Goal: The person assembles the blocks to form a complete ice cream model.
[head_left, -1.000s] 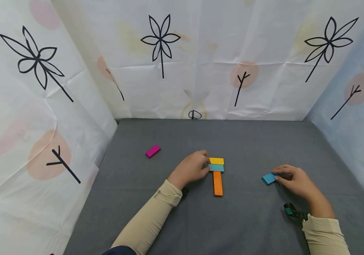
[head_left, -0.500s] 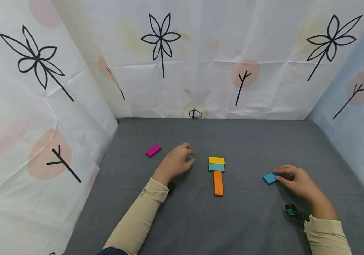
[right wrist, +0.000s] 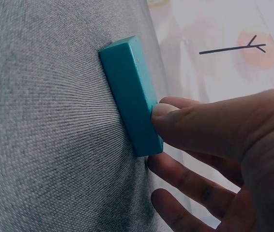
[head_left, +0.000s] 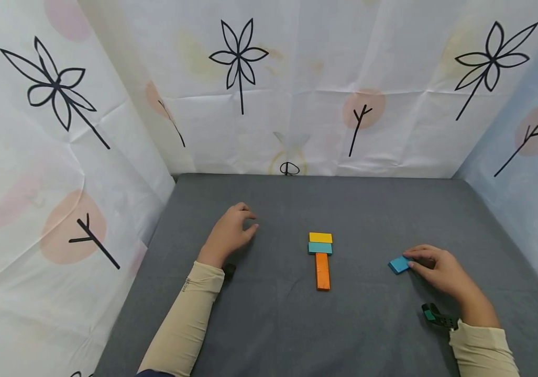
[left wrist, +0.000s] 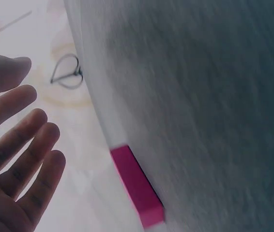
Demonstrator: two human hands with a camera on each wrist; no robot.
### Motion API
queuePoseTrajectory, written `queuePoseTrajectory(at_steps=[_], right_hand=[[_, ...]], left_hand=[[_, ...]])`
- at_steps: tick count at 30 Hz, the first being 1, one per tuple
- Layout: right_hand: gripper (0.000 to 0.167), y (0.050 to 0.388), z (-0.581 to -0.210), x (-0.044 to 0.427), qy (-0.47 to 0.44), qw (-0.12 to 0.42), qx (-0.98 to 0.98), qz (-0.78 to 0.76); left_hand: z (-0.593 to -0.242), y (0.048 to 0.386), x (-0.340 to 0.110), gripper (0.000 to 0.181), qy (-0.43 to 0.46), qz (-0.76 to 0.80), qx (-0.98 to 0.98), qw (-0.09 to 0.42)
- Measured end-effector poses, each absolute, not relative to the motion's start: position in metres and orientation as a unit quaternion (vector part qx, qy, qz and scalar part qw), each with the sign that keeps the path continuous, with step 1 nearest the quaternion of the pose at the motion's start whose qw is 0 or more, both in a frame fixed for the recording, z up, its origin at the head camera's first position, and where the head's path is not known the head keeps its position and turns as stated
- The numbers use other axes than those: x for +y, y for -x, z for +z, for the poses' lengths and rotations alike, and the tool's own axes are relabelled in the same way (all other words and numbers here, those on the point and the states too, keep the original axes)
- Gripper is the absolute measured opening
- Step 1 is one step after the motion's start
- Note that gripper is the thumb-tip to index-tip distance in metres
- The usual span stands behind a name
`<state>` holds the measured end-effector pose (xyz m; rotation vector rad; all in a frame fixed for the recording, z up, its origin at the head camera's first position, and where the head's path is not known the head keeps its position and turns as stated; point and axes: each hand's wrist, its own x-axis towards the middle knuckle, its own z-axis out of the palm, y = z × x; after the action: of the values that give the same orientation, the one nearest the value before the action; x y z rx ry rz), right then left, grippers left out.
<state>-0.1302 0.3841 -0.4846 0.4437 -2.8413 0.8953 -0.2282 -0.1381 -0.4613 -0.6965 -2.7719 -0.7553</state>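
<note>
My left hand [head_left: 227, 235] hovers over the left part of the table, fingers apart and holding nothing. A magenta block [left wrist: 136, 183] shows near it in the left wrist view; in the head view the hand hides it. Between thumb and fingertips, my right hand [head_left: 443, 269] pinches one end of a blue block [head_left: 399, 264], seen as a teal-blue block [right wrist: 129, 96] in the right wrist view. Mid-table, a yellow block [head_left: 320, 237] lies against a teal block [head_left: 320, 248]. An orange block [head_left: 322, 272] runs from the teal one toward me, forming a T shape.
A grey cloth [head_left: 269, 324] covers the table. White printed sheets [head_left: 297, 78] stand along its back and left side, and a bluish sheet [head_left: 533, 157] along the right. A dark strap with a green piece [head_left: 438, 315] is on the right wrist.
My left hand has let go of the teal and yellow blocks and moved left, covering the magenta block in the head view. My right hand stays on the blue block.
</note>
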Motion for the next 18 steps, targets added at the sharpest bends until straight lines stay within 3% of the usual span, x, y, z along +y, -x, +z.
queuePoseTrajectory(at_steps=[18], right_hand=[[0.020,0.128,-0.481,0.381,-0.118,0.055,-0.950,0.283]], left_hand=[[-0.475,0.234,-0.184,0.030,0.131,-0.242,-0.960,0.054]])
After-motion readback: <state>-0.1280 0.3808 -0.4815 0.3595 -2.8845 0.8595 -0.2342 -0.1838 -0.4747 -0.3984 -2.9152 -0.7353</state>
